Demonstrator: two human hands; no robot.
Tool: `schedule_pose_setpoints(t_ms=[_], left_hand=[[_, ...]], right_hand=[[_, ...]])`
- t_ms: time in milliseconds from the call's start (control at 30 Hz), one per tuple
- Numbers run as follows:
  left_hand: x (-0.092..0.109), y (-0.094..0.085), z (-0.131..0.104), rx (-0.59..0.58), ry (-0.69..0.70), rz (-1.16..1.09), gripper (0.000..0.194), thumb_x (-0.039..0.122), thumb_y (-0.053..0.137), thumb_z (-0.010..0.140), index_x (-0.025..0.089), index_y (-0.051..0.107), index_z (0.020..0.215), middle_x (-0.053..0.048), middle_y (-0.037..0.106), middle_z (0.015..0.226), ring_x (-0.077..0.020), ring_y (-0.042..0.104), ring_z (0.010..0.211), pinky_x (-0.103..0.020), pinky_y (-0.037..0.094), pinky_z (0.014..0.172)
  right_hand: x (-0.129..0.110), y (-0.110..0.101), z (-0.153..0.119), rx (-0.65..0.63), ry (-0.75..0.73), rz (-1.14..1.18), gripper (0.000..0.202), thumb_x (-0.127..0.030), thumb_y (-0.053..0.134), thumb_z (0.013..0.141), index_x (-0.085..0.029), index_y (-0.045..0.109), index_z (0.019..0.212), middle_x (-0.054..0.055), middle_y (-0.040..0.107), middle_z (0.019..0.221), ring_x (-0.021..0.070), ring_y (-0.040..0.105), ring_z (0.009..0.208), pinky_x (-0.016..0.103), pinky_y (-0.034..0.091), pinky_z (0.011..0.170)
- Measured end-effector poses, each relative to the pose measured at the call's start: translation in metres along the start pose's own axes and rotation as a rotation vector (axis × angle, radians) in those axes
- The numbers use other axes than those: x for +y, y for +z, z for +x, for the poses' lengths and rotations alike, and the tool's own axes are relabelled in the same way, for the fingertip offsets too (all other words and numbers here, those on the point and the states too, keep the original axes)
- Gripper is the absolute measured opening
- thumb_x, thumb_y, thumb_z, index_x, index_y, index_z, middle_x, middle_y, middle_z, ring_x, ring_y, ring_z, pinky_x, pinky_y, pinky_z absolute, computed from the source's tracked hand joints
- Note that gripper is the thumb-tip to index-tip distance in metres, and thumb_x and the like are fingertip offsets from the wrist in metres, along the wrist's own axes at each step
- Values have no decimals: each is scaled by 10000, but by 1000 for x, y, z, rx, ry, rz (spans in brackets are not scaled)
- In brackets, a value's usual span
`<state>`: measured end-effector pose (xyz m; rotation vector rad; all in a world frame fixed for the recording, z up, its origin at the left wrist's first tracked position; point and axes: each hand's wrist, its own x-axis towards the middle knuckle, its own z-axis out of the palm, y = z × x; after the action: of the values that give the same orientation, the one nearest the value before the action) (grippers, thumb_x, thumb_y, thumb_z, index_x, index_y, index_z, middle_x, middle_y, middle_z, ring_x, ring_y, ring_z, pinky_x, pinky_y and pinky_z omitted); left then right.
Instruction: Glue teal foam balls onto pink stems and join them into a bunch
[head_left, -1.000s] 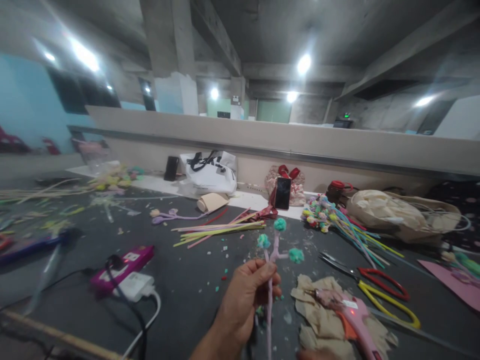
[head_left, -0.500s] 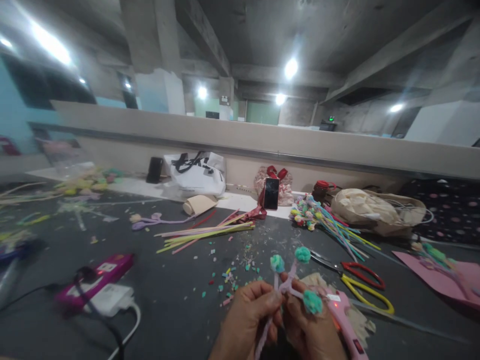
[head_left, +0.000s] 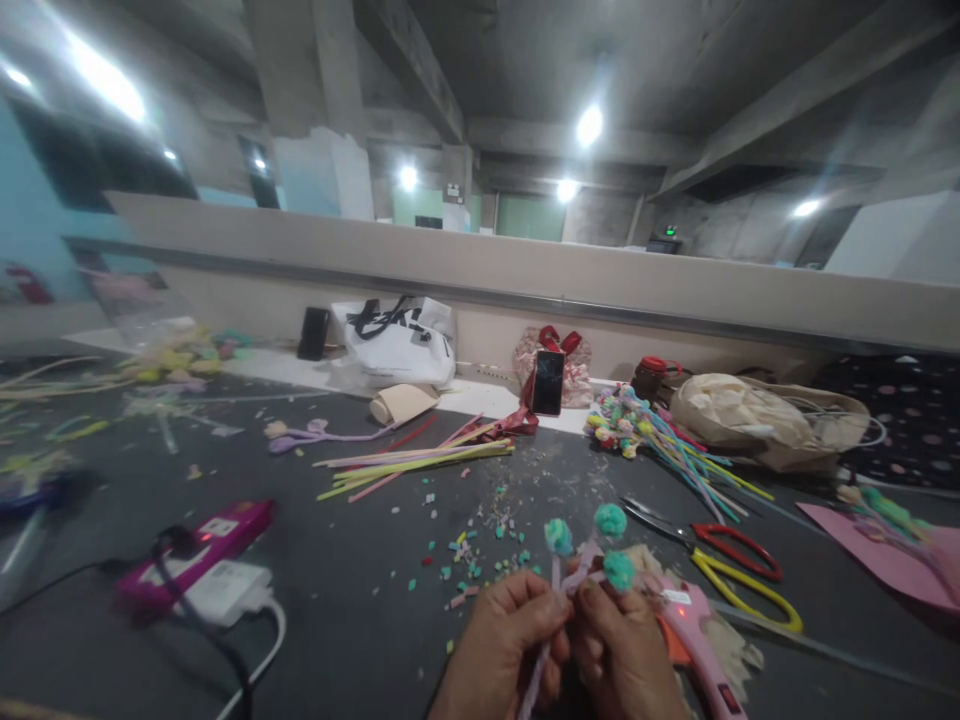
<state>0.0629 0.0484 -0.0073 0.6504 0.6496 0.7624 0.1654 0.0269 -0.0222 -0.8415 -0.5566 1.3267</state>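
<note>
Near the bottom centre, my left hand (head_left: 506,640) pinches the lilac fuzzy stem (head_left: 534,680) of a small craft piece. My right hand (head_left: 626,650) is closed on the same piece, its thumb against the lilac branches just beside my left fingertips. Three fluffy balls top the branches: a teal and pale one (head_left: 558,537) at the left, a teal one (head_left: 610,520) higher up, and another teal one (head_left: 619,571) above my right hand. A pink glue gun (head_left: 697,640) with a lit red light lies right of my right hand.
Scissors with red and yellow handles (head_left: 739,570) lie to the right. Beyond the hands are coloured stems (head_left: 412,465), scattered scraps (head_left: 465,550), a propped phone (head_left: 548,382) and a bundle of stems with pompoms (head_left: 622,420). A magenta power strip (head_left: 199,555) sits at left.
The lower right teal ball has moved up, closer to the upper teal ball. My right hand has turned inward, its thumb now nearer my left fingertips. The view has shifted slightly.
</note>
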Motion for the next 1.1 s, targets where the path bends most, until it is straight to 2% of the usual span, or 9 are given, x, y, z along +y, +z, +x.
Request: schedule_pose_setpoints(t_ms=[167, 267, 433, 567, 667, 800, 1000, 1100], left_hand=[[6, 4, -5, 31, 6, 57, 286, 362, 652, 568, 142, 535, 707, 13, 574, 483, -62, 473, 338, -134, 321, 306], [10, 6, -7, 36, -9, 50, 299, 356, 649, 580, 140, 536, 754, 30, 549, 465, -53, 454, 333, -127, 321, 301], [5, 7, -7, 34, 7, -48, 232, 308, 645, 597, 140, 519, 696, 38, 513, 433, -42, 429, 314, -117, 305, 295], [-1, 5, -9, 28, 59, -131, 151, 255, 597, 660, 145, 496, 686, 40, 507, 434, -29, 416, 307, -109, 300, 309], [-5, -1, -8, 0, 38, -129, 161, 256, 606, 651, 147, 488, 646, 46, 493, 402, -21, 375, 275, -111, 276, 294], [-7, -6, -7, 6, 36, -63, 211, 276, 654, 601, 144, 490, 609, 35, 508, 392, -30, 402, 286, -107, 269, 296], [-6, 3, -9, 145, 171, -69, 186, 272, 643, 617, 144, 517, 666, 41, 521, 424, -39, 433, 317, -120, 321, 324], [-4, 4, -12, 147, 166, -103, 183, 243, 643, 615, 148, 530, 723, 23, 559, 488, -56, 477, 377, -131, 356, 355]], right_hand=[[-7, 8, -3, -54, 44, -13, 207, -304, 685, 606, -134, 575, 653, -40, 499, 428, 62, 435, 347, 161, 341, 343], [-7, 10, -5, -120, 66, 23, 191, -294, 671, 626, -152, 575, 710, -28, 527, 457, 93, 489, 372, 196, 388, 357], [-4, 10, -4, -126, 57, -46, 195, -311, 665, 637, -151, 559, 673, -44, 502, 418, 82, 467, 326, 193, 383, 334], [-4, 7, -4, -83, 60, -163, 230, -340, 677, 617, -136, 578, 651, -46, 501, 405, 44, 405, 308, 142, 312, 312], [-5, 4, -3, -74, 35, -224, 241, -342, 690, 596, -125, 601, 652, -56, 480, 376, 19, 333, 287, 121, 225, 290], [-5, 2, -3, -105, 47, -267, 264, -370, 679, 603, -123, 600, 650, -42, 504, 376, 23, 352, 291, 120, 221, 293], [-1, 9, -3, -91, 109, -78, 261, -369, 691, 586, -146, 567, 644, -49, 505, 417, 57, 419, 319, 163, 331, 325], [-3, 9, 1, -39, 94, -26, 242, -327, 710, 571, -142, 582, 659, -48, 505, 440, 46, 406, 327, 145, 309, 318]])
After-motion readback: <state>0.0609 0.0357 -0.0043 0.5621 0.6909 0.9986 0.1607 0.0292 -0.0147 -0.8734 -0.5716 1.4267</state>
